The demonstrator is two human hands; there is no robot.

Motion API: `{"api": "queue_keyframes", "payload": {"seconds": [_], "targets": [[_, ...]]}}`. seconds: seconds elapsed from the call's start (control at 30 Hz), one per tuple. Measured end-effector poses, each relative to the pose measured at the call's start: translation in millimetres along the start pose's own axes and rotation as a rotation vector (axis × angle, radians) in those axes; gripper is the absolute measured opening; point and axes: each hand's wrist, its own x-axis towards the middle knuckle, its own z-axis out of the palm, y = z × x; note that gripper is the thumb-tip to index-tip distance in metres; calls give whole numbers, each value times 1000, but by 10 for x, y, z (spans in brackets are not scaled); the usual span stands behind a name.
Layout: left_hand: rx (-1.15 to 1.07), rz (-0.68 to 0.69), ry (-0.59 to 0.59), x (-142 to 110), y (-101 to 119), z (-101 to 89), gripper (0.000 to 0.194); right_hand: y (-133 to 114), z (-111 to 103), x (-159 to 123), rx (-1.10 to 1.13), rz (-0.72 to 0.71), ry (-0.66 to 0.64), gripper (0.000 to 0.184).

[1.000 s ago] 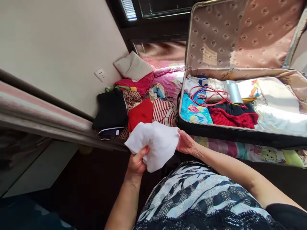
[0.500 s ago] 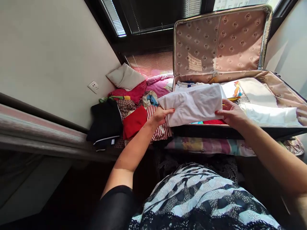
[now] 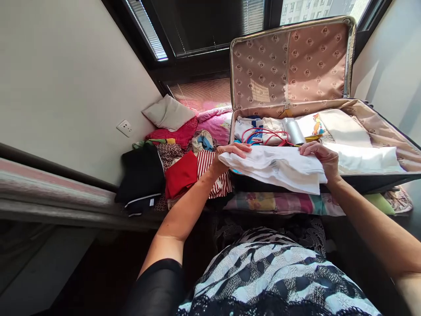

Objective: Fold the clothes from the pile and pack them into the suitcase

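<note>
A folded white garment (image 3: 276, 166), its kind hard to make out, hangs between my hands in front of the open suitcase (image 3: 371, 179). My left hand (image 3: 232, 153) grips its left end, fingers over the top edge. The right end is pinched by my right hand (image 3: 320, 156). Inside the suitcase lie folded white clothes (image 3: 362, 153), a silver cylinder (image 3: 295, 131) and a red cord (image 3: 268, 131). A printed white cloth with a cartoon figure (image 3: 317, 124) rests behind my right hand. The garment covers the suitcase's front left part.
Left of the suitcase are a red folded cloth (image 3: 180, 173), a red-striped garment (image 3: 205, 164), black clothes (image 3: 141, 169) and a beige pillow (image 3: 169, 113). The raised lid (image 3: 291, 66) leans by the window. A wall with a socket (image 3: 124, 127) bounds the left.
The white garment has come lower and nearer me, tipped from its broad face to its folded edge. Both hands now grip from above. The silver cylinder and red cord have come into sight.
</note>
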Motion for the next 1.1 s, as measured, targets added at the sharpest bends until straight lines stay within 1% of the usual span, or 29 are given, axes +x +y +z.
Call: {"api": "queue_keyframes", "payload": {"seconds": [0.07,0.1,0.2,0.3,0.43,0.53,0.6,0.67,0.73,0.8,0.9,0.97,1.0,1.03,1.07,1.1], "targets": [[27,-10,-18,-67,63,9,45,-17,26,-29,-16,-35,-15,44],[26,-15,-13,-96,88,21,44,-27,36,-43,-30,-32,-13,44],[10,-52,30,-145,149,62,38,-56,47,-69,-69,5,-16,45],[18,-82,65,-134,175,82,39,-63,37,-54,-70,-10,-14,46],[16,-34,46,-72,112,64,45,-18,10,-22,-39,-19,-7,46],[16,8,-1,-36,58,54,49,43,-23,-19,-32,2,-33,40],[54,26,-8,-13,54,56,52,91,-53,-5,-73,-8,-41,36],[129,31,12,24,72,60,50,143,-89,45,-167,-62,-31,32],[204,33,27,89,95,59,45,197,-128,143,-269,-130,-36,27],[270,36,31,178,102,48,37,253,-163,280,-336,-177,-65,24],[405,35,21,314,50,12,29,353,-200,505,-427,-195,-126,22],[523,52,-40,369,-37,-26,23,451,-211,628,-503,-198,-177,19],[587,62,-97,381,-95,-48,19,514,-213,671,-537,-196,-220,18],[656,64,-174,382,-158,-71,14,586,-214,700,-558,-191,-286,17],[730,49,-267,376,-223,-96,12,664,-216,712,-563,-172,-381,15],[812,10,-367,364,-283,-121,14,745,-221,708,-551,-136,-500,15]]}}
